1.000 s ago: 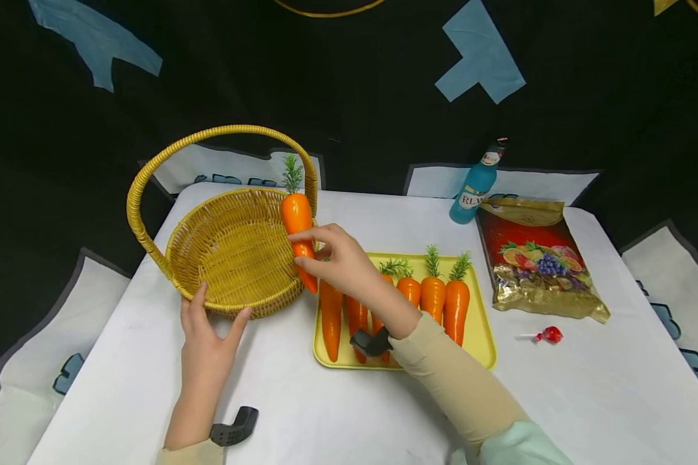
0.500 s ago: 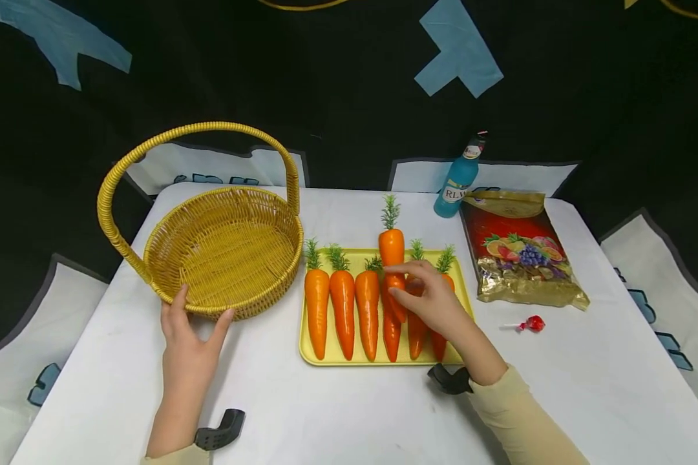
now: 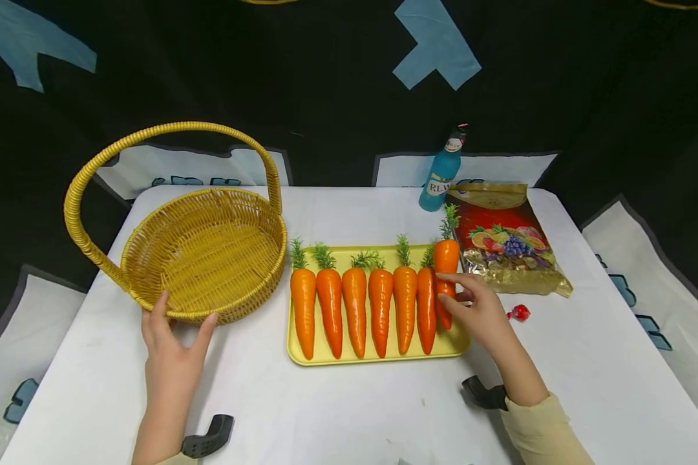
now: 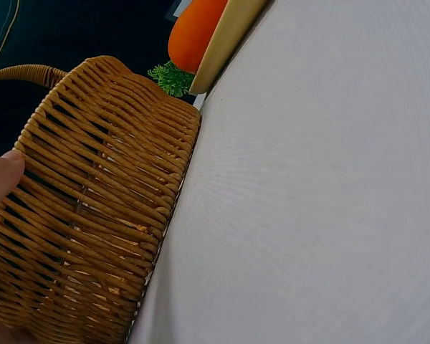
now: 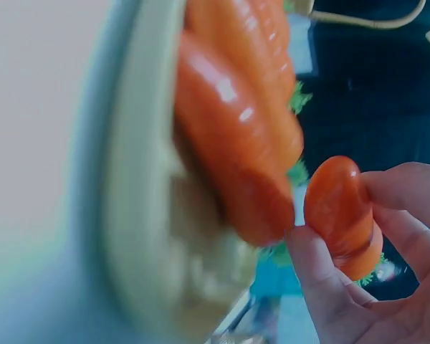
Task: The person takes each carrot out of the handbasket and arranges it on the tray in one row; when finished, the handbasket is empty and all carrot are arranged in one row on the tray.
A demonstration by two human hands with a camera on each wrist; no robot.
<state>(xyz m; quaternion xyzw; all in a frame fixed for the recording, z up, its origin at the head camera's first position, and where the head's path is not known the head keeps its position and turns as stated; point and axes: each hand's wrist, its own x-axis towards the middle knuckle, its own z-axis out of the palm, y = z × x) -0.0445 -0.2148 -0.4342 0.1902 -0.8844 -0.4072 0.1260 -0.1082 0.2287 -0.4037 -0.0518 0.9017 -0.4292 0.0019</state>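
A glossy orange carrot (image 3: 446, 257) with a green tuft is pinched between the thumb and fingers of my right hand (image 3: 477, 310), over the right end of the yellow tray (image 3: 331, 360). In the right wrist view the held carrot (image 5: 340, 208) is tilted, apart from the carrot (image 5: 236, 158) on the tray. Several more carrots (image 3: 355, 310) lie side by side there, tufts pointing away. My left hand (image 3: 174, 361) holds the near rim of a woven yellow basket (image 3: 221, 258) with a tall handle. Its thumb (image 4: 3, 175) reaches the rim in the left wrist view.
Behind the tray's right end stands a blue bottle (image 3: 441, 174). A red and gold bag (image 3: 503, 239) with fruit printed on it lies beside it. A red lollipop (image 3: 520, 312) is partly hidden by my right hand. Dark cloth hangs behind the white table (image 3: 337, 413).
My right hand has carried the carrot rightward from beside the basket, across the tray to its right end. My left hand has stayed at the basket rim. The head view has shifted right.
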